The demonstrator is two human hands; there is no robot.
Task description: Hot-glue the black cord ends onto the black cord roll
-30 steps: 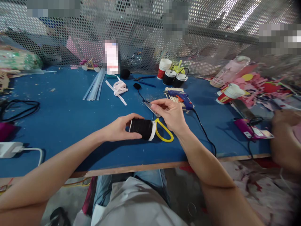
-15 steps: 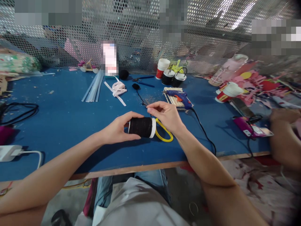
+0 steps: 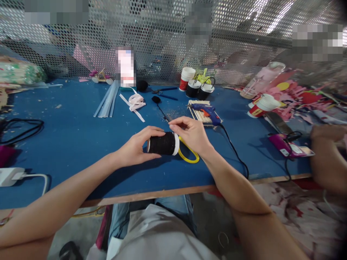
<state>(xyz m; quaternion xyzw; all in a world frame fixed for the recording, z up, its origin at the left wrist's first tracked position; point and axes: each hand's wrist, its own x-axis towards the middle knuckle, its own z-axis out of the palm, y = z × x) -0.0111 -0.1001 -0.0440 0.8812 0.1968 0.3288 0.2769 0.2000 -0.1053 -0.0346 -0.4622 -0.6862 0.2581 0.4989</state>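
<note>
My left hand (image 3: 135,146) is closed around a paper cup wrapped in black yarn (image 3: 162,143), held on its side just above the table. The cup's white rim faces right. My right hand (image 3: 189,131) pinches black yarn (image 3: 162,112) just above the rim; the strand trails back to a small black ball of yarn (image 3: 156,99). Fingers partly hide the pinched bit. Beneath my right hand, a yellow loop handle (image 3: 189,153) lies on the table, the rest of that tool being hidden.
Beyond my hands are a blue glue gun (image 3: 204,111) on pale sticks, pliers (image 3: 165,93), white ribbon (image 3: 136,103) and black-wrapped cups (image 3: 193,88). Clear glue sticks (image 3: 107,103) lie left. At right are stacked paper cups (image 3: 262,106), a purple box (image 3: 287,146) and another person's arm (image 3: 328,159).
The wrapped cup has turned and risen slightly in my left hand. My right hand stays nearly in place, still pinching the yarn.
</note>
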